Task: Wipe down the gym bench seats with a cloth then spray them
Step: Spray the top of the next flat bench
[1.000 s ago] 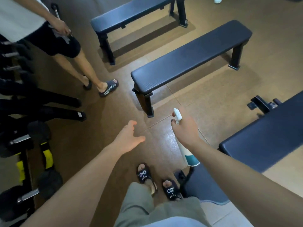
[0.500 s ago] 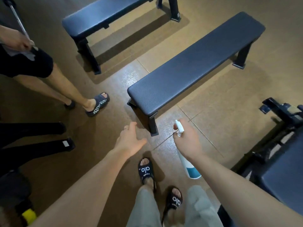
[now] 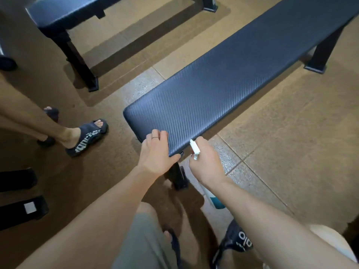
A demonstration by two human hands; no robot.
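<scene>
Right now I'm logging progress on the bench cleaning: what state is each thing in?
near bench: upright, seat bare, no cloth on it
far bench: upright, untouched
left hand: empty, resting flat on the near bench's end
right hand: gripping the spray bottle
spray bottle: held beside the bench end, nozzle toward it

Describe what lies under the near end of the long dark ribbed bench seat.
Under the dark ribbed bench seat, a black metal leg stands on the brown floor. The left hand covers the seat's corner; the leg's top joint is hidden.
</scene>
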